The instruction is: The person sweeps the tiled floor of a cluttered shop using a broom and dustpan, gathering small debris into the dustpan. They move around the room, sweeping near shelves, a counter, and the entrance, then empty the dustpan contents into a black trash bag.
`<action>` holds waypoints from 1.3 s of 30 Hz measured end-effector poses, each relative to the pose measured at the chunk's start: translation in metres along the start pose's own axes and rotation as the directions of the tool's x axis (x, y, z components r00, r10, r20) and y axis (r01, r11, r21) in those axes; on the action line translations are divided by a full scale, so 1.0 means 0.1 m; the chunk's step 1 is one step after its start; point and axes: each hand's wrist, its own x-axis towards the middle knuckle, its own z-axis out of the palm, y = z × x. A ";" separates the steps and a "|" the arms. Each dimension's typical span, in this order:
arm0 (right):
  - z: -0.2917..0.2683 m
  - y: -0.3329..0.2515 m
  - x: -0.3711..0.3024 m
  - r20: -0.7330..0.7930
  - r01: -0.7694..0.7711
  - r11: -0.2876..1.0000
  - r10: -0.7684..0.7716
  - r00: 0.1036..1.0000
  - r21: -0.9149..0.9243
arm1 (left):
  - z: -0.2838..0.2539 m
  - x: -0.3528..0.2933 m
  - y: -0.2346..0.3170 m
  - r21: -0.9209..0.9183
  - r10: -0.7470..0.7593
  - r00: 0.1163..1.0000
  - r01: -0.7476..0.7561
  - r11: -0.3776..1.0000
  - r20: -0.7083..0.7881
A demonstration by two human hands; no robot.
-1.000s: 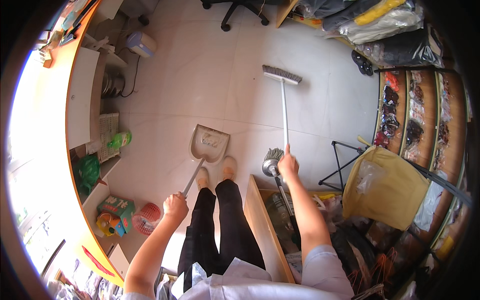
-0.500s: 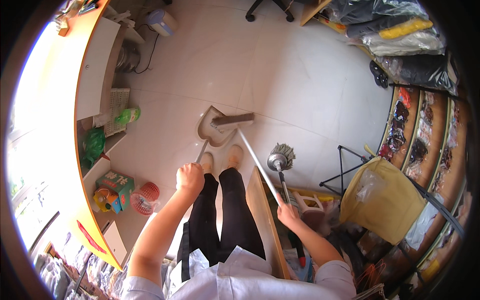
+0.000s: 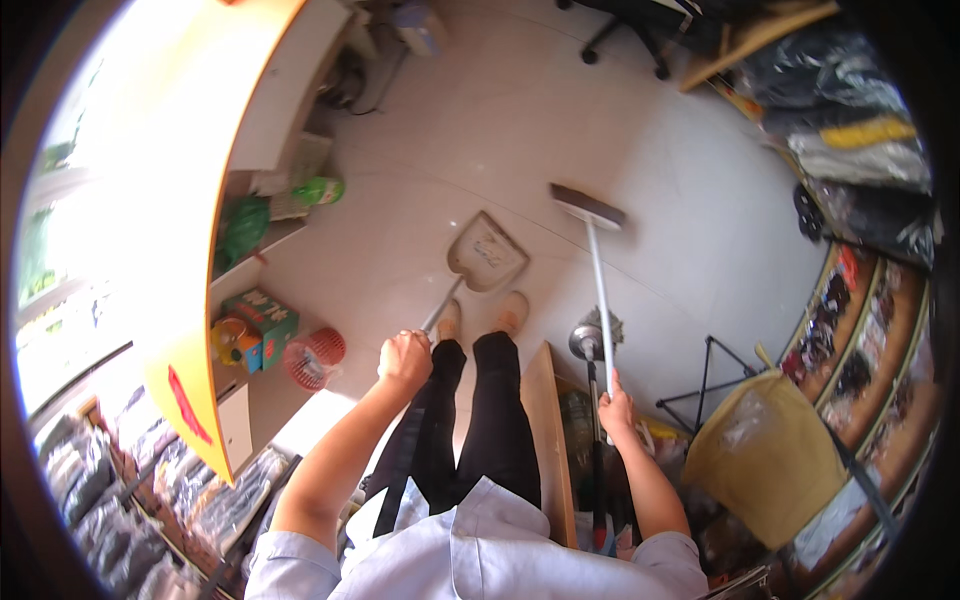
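My left hand (image 3: 405,361) is closed round the handle of a pale dustpan (image 3: 466,250). The pan rests on the tiled floor just ahead of my shoes, with some debris in it. In my right hand (image 3: 616,408) is the light grey pole of a broom (image 3: 598,262). Its dark-bristled head is at or just above the floor, ahead and to the right of the pan and apart from it. Behind the broom pole, a mop (image 3: 594,338) with a round grey head leans upright, partly hidden.
To the left are an orange-edged desk (image 3: 240,150), a green box (image 3: 266,318) and a red basket (image 3: 314,357). A wooden panel (image 3: 548,445) stands beside my right leg. A yellow folding chair (image 3: 765,455) and shelves of bagged goods (image 3: 850,330) line the right. An office chair base (image 3: 630,40) is ahead.
The broom head has left the dustpan and swung forward and right, its pole now more upright. My right hand has risen slightly. The whole view has also turned and shifted.
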 end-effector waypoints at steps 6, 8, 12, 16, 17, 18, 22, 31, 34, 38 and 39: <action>0.60 -0.21 0.13 0.105 -0.202 0.846 0.173 0.979 0.493 | 0.39 -0.95 -0.55 -0.369 -0.215 0.977 0.198 0.908 -0.005; 0.68 -0.51 -0.05 0.151 -0.201 0.809 0.140 0.979 0.552 | 0.55 -1.33 -0.73 -0.444 -0.320 0.947 0.301 0.844 0.033; 1.07 -0.83 -0.30 0.281 -0.201 0.777 0.032 0.959 0.596 | 1.00 -2.22 -1.12 -0.538 -0.468 0.877 0.448 0.714 0.109; 1.23 -1.23 -0.65 0.377 -0.173 0.820 -0.055 0.925 0.545 | 1.60 -3.25 -1.50 -0.705 -0.599 0.775 0.540 0.459 0.203; 1.25 -1.31 -0.70 0.388 -0.153 0.837 -0.075 0.919 0.526 | 1.88 -3.47 -1.61 -0.724 -0.606 0.752 0.567 0.394 0.259; 1.28 -1.40 -0.77 0.399 -0.133 0.853 -0.094 0.912 0.505 | 2.14 -3.73 -1.68 -0.778 -0.653 0.712 0.555 0.295 0.260; 1.46 -1.72 -1.24 0.408 -0.027 0.890 -0.182 0.895 0.455 | 3.45 -4.71 -1.91 -0.866 -0.718 0.601 0.501 -0.005 0.351; 1.96 -2.26 -2.37 0.365 0.031 0.934 -0.170 0.915 0.356 | 5.47 -5.61 -1.59 -0.457 -0.412 0.695 -0.134 -0.879 0.589; 2.03 -2.35 -2.40 0.359 0.068 0.930 -0.205 0.911 0.360 | 5.79 -5.39 -1.56 -0.190 -0.303 0.746 -0.237 -0.953 0.593; 1.97 -2.75 -2.80 0.353 0.033 0.926 -0.176 0.919 0.375 | 6.53 -4.73 -1.35 0.275 -0.169 0.883 -0.310 -0.910 0.438; 1.95 -2.80 -2.84 0.356 0.053 0.935 -0.186 0.916 0.352 | 6.56 -4.63 -1.37 0.368 -0.169 0.915 -0.310 -0.877 0.367</action>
